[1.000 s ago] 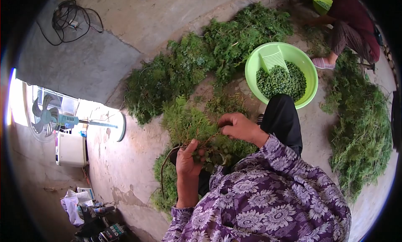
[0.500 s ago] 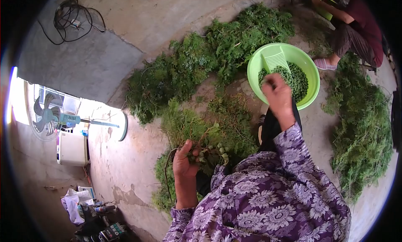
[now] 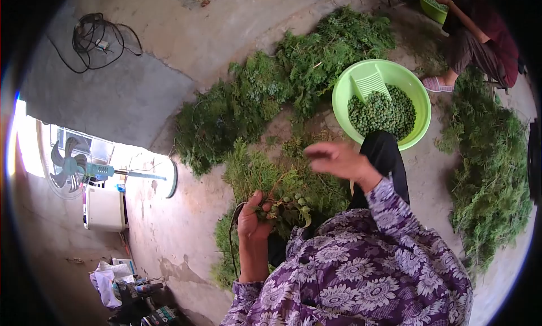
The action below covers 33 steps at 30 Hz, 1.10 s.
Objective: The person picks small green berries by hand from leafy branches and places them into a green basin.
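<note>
My left hand (image 3: 252, 221) grips a leafy branch (image 3: 280, 197) with small green fruits on it, held above my lap. My right hand (image 3: 339, 159) hovers over the branch, blurred by motion, fingers apart and holding nothing. A light green basin (image 3: 419, 94) stands on the floor beyond my right hand. It holds many small green fruits (image 3: 381, 112) and a pale green scoop (image 3: 371, 81).
Heaps of green cuttings (image 3: 265, 94) lie on the concrete floor ahead, and more greenery (image 3: 490, 179) at right. Another person (image 3: 480, 35) crouches at top right by a second green bowl (image 3: 429, 4). A fan (image 3: 76, 169), a white box (image 3: 104, 208) and a cable (image 3: 93, 35) lie left.
My right hand went from the branch to the basin and has come back empty toward the branch. My left hand kept hold of the branch.
</note>
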Available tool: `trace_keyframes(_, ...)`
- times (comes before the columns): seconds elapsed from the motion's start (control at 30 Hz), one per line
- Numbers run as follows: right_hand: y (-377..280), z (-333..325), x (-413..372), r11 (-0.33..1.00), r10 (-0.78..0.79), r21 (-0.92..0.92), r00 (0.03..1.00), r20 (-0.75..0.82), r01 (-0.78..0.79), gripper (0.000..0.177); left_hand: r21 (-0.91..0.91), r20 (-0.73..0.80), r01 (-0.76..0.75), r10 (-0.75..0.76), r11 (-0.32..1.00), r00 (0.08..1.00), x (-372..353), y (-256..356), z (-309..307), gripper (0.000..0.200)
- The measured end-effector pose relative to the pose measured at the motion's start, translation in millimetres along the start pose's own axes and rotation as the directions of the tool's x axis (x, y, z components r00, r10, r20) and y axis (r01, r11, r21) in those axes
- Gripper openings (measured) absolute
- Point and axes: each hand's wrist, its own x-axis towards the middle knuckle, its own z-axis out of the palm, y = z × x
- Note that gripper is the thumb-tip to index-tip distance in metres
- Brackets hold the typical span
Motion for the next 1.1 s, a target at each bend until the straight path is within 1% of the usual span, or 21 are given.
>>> trace_keyframes(0.07,-14.0,26.0,0.8,0.999,-0.017,-0.029,0.994,0.108,0.021,0.04,0.012,0.007,0.013,-0.013,1.0,1.0,0.1,0.5,0.2,0.015)
trace_keyframes(0.17,-14.3,41.9,3.3,0.999,-0.013,0.043,0.989,0.147,0.006,0.038,0.034,0.005,0.021,-0.022,0.999,1.0,1.3,-1.3,-5.4,0.016)
trace_keyframes(0.23,-16.9,45.2,1.7,0.996,-0.021,0.093,0.995,0.101,0.012,0.037,0.048,-0.004,0.015,-0.015,0.999,1.0,0.5,-1.8,-7.8,0.017)
trace_keyframes(0.3,-20.8,44.9,-0.3,0.99,-0.024,0.139,0.998,0.055,0.016,0.035,0.088,-0.07,-0.002,0.008,0.996,0.997,-0.6,-2.5,-7.6,0.016)
trace_keyframes(0.37,-23.7,41.8,-2.5,0.998,-0.031,-0.057,0.999,-0.01,0.031,0.029,0.092,-0.076,-0.015,0.022,0.996,0.997,-1.6,-4.3,-5.9,0.015)
trace_keyframes(0.4,-23.8,42.0,-2.1,0.998,-0.029,-0.059,1.0,-0.009,0.028,0.029,0.102,-0.079,-0.026,0.035,0.994,0.996,-1.7,-5.1,-5.1,0.014)
trace_keyframes(0.43,-24.2,42.2,-1.4,0.945,-0.174,-0.291,0.983,-0.064,0.149,0.026,0.099,-0.079,-0.024,0.032,0.995,0.996,-1.5,-5.1,-4.4,0.014)
trace_keyframes(0.47,-24.6,42.2,-0.7,0.825,-0.325,-0.512,0.942,-0.081,0.241,0.023,0.101,-0.051,-0.022,0.027,0.995,0.998,-1.1,-5.3,-3.6,0.013)
trace_keyframes(0.5,-24.1,43.3,1.2,0.825,-0.323,-0.513,0.943,-0.081,0.239,0.023,0.104,-0.024,-0.02,0.023,0.994,0.999,-0.4,-5.3,-3.5,0.012)
trace_keyframes(0.57,-19.7,46.3,5.5,0.634,-0.525,-0.714,0.844,-0.112,0.299,0.014,0.11,-0.036,-0.019,0.023,0.994,0.999,0.0,-6.0,-4.2,0.012)
trace_keyframes(0.6,-12.6,45.8,6.9,0.634,-0.523,-0.714,0.845,-0.11,0.299,0.014,0.117,-0.048,-0.02,0.026,0.993,0.999,-0.1,-6.5,-5.0,0.012)
trace_keyframes(0.67,6.6,39.7,8.7,0.556,-0.445,-0.819,0.883,-0.15,0.141,0.012,0.107,-0.065,-0.043,0.05,0.993,0.997,-2.1,-2.0,-9.5,0.012)
trace_keyframes(0.7,13.0,33.3,8.9,0.555,-0.445,-0.819,0.883,-0.146,0.144,0.012,0.099,-0.082,-0.067,0.076,0.993,0.994,-2.9,2.2,-12.4,0.012)
trace_keyframes(0.77,23.1,22.7,9.8,0.872,-0.205,-0.488,0.935,-0.289,0.04,0.014,0.039,-0.036,-0.043,0.045,0.998,0.998,0.3,10.3,-26.4,0.013)
trace_keyframes(0.8,23.7,21.0,10.2,0.874,-0.2,-0.484,0.937,-0.288,0.038,0.014,-0.017,0.017,-0.01,0.011,1.0,1.0,0.7,12.1,-29.1,0.014)
trace_keyframes(0.83,22.8,18.3,9.8,0.998,0.042,-0.039,0.976,-0.212,-0.051,0.017,-0.024,0.031,-0.043,0.043,0.999,0.999,-0.6,12.6,-26.2,0.014)
trace_keyframes(0.87,19.6,15.7,8.3,0.898,0.224,0.397,0.974,-0.036,-0.192,0.021,-0.024,0.033,-0.039,0.04,0.999,0.999,-0.1,12.1,-25.8,0.014)
trace_keyframes(0.9,9.9,18.9,5.7,0.88,0.229,0.423,0.973,0.02,-0.216,0.025,-0.063,0.023,-0.028,0.03,0.998,0.999,1.1,11.8,-24.9,0.014)
trace_keyframes(0.93,7.4,23.8,6.4,0.881,0.229,0.423,0.973,0.015,-0.214,0.025,-0.101,0.014,-0.019,0.02,0.995,1.0,2.5,11.8,-23.7,0.014)
trace_keyframes(1.03,2.4,37.9,8.4,0.754,0.314,0.516,0.913,0.262,-0.407,0.031,-0.107,-0.012,-0.005,0.004,0.994,1.0,3.2,8.4,-16.6,0.014)
trace_keyframes(1.1,-1.4,44.0,7.7,0.719,0.303,0.56,0.91,0.283,-0.413,0.033,-0.114,-0.001,0.014,-0.014,0.993,1.0,4.2,7.1,-16.2,0.014)
